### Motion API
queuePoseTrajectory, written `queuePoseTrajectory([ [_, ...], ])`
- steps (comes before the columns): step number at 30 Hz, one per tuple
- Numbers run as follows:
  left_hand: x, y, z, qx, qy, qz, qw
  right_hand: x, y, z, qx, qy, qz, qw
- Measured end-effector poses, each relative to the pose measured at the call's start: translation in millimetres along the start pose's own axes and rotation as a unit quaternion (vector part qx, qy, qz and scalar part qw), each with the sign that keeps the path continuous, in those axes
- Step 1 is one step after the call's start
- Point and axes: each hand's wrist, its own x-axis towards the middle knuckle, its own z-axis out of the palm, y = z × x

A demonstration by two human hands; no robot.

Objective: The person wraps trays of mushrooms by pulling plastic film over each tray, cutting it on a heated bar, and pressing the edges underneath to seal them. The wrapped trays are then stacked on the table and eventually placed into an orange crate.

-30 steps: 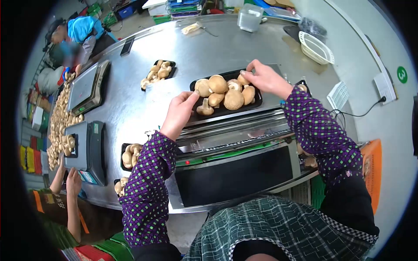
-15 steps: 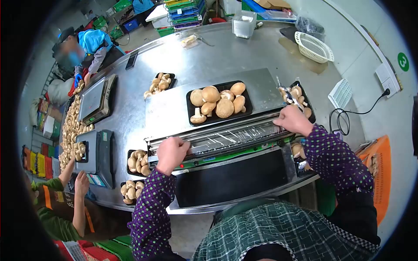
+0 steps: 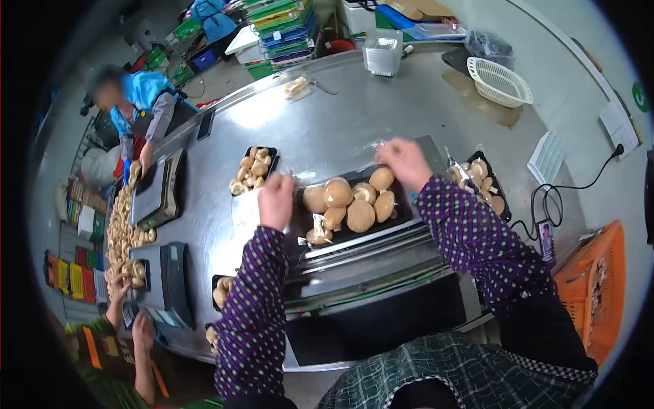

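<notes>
A black tray of brown mushrooms (image 3: pixel 360 216) lies in front of me, with clear plastic film (image 3: pixel 319 225) drawn over it; glints of film show near both hands. My left hand (image 3: pixel 276 201) is closed, pinching the film by the tray's left far corner. Past the tray's right far side, my right hand (image 3: pixel 407 163) is also closed on the film, slightly blurred. Nearest me, below the tray, lies the film wrapping machine (image 3: pixel 371 296) with its metal rollers and dark front plate.
A wrapped mushroom tray (image 3: pixel 496 187) sits at right, an unwrapped-looking one (image 3: pixel 253 170) at left. Beyond are two scales (image 3: pixel 158 191), a mushroom heap (image 3: pixel 122 235) and two co-workers' hands. A white basket (image 3: pixel 501 82), black cable (image 3: pixel 560 198) and orange crate (image 3: pixel 596 293) are on the right.
Both hands have moved from the machine's rollers away from me to the tray's far side, pulling film over the mushrooms. The view has shifted slightly. A co-worker at the far left reaches to the scale.
</notes>
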Motion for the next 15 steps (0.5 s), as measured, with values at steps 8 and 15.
queuePoseTrajectory([
  [8,-29,-18,-16,-0.135,-0.165,0.084,0.973,0,-2,6,-0.197,-0.117,-0.235,0.945],
  [15,-175,-10,-56,-0.093,0.048,0.077,0.992,-160,-103,-44,-0.145,0.033,-0.457,0.877],
])
